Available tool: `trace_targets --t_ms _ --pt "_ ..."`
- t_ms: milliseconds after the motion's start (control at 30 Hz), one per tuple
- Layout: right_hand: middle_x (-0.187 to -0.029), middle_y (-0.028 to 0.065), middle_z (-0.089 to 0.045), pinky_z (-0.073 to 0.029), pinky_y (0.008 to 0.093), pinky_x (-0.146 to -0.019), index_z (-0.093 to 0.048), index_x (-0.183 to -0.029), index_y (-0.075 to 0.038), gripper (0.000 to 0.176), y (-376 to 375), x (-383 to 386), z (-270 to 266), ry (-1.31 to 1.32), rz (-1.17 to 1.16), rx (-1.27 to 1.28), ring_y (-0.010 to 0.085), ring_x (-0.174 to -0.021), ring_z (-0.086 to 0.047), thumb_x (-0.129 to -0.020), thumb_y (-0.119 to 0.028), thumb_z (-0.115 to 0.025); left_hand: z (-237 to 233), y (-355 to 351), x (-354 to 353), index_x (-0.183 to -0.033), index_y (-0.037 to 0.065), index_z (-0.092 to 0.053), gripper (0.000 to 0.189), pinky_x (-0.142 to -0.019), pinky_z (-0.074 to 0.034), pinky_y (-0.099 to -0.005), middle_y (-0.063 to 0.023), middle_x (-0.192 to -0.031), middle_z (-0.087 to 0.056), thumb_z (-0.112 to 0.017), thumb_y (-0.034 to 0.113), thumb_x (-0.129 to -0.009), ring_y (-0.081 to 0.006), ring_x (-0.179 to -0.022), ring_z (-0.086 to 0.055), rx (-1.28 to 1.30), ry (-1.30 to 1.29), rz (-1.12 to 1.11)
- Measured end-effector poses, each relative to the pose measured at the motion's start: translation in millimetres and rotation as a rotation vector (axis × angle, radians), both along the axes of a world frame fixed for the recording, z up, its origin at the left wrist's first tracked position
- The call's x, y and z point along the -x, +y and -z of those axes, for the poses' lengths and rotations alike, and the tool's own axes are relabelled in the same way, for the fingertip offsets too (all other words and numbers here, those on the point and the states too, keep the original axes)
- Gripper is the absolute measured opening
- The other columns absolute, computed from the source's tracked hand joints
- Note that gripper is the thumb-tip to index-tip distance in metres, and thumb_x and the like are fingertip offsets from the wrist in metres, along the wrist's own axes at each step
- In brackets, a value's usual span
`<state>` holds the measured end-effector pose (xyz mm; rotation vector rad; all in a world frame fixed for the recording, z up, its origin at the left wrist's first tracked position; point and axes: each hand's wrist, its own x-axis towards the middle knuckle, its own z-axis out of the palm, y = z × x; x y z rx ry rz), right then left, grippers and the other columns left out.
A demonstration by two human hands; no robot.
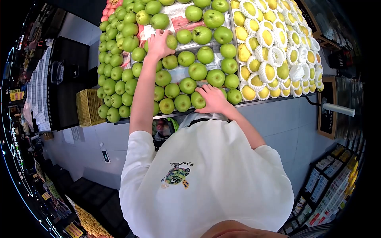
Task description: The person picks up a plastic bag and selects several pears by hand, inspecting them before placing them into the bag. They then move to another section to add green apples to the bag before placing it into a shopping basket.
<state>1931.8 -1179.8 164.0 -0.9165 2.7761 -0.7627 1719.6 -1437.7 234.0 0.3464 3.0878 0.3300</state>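
Green apples lie in rows on a sloped display stand. My left hand reaches far up the slope, its fingers curled round a green apple that still sits among the others. Down by the front edge, my right hand is closed over another green apple, thumb below and fingers on top. Gaps between the upper apples show a silvery and red lining. Part of each held apple is hidden by my fingers.
Yellow fruit in white foam nets fills the right side beyond a divider. A woven basket stands at the stand's left. Low shelves with packages are at lower right. A white bar juts out at right.
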Motion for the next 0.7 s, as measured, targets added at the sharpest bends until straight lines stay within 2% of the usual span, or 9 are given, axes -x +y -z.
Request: trace_targets --t_ms 133,200,300,500,633,700 --pt "-0.12 0.0156 -0.058 -0.053 0.0437 -0.092 -0.057 -0.134 -0.008 0.088 -1 1 3 0.007 -0.005 0.004 0.0339 -0.111 -0.06 -0.064 -0.054 -0.086 12 -12 5 -0.133 0.018 -0.052 0.084 -0.105 -0.041 -0.0529 -0.0141 -0.131 -0.05 -0.091 0.024 -0.06 -0.0379 -0.123 -0.052 -0.192 0.044 -0.035" --pt "-0.12 0.0156 -0.058 -0.053 0.0437 -0.092 -0.057 -0.134 -0.008 0.089 0 1 3 0.011 -0.004 0.006 0.034 -0.111 -0.06 -0.064 -0.054 -0.086 20 -18 4 -0.135 0.015 -0.051 0.084 -0.107 -0.04 -0.052 -0.0147 -0.134 -0.048 -0.09 0.025 -0.061 -0.0377 -0.125 -0.052 -0.274 0.125 0.039" --pt "-0.121 0.0161 -0.058 -0.053 0.0441 -0.092 -0.057 -0.134 -0.008 0.089 -1 1 1 -0.008 -0.01 0.002 0.0347 -0.112 -0.06 -0.064 -0.053 -0.086 33 -21 -3 -0.134 0.019 -0.051 0.078 -0.107 -0.041 -0.0498 -0.0122 -0.136 -0.048 -0.089 0.021 -0.066 -0.0362 -0.124 -0.054 -0.14 0.211 0.165" --pt "-0.123 0.0165 -0.058 -0.053 0.0451 -0.091 -0.057 -0.134 -0.009 0.088 0 1 1 -0.025 -0.016 -0.009 0.0355 -0.114 -0.06 -0.064 -0.053 -0.086 32 -24 5 -0.133 0.024 -0.054 0.074 -0.106 -0.041 -0.0467 -0.0062 -0.137 -0.052 -0.087 0.013 -0.069 -0.0329 -0.123 -0.055 -0.055 0.183 0.188" --pt "-0.123 0.016 -0.058 -0.054 0.0453 -0.09 -0.056 -0.135 -0.009 0.089 -2 3 2 -0.016 -0.004 -0.002 0.0353 -0.113 -0.061 -0.064 -0.053 -0.087 22 -34 11 -0.14 0.028 -0.055 0.071 -0.105 -0.045 -0.0467 -0.003 -0.14 -0.052 -0.084 0.022 -0.075 -0.0358 -0.116 -0.059 -0.133 0.039 0.283" --pt "-0.123 0.0159 -0.058 -0.054 0.0453 -0.09 -0.056 -0.135 -0.01 0.089 -1 1 0 -0.029 0.001 -0.007 0.0353 -0.113 -0.061 -0.064 -0.053 -0.087 4 -26 1 -0.142 0.029 -0.055 0.068 -0.104 -0.047 -0.0477 -0.0018 -0.143 -0.052 -0.082 0.028 -0.08 -0.0371 -0.114 -0.06 -0.115 0.001 0.21"
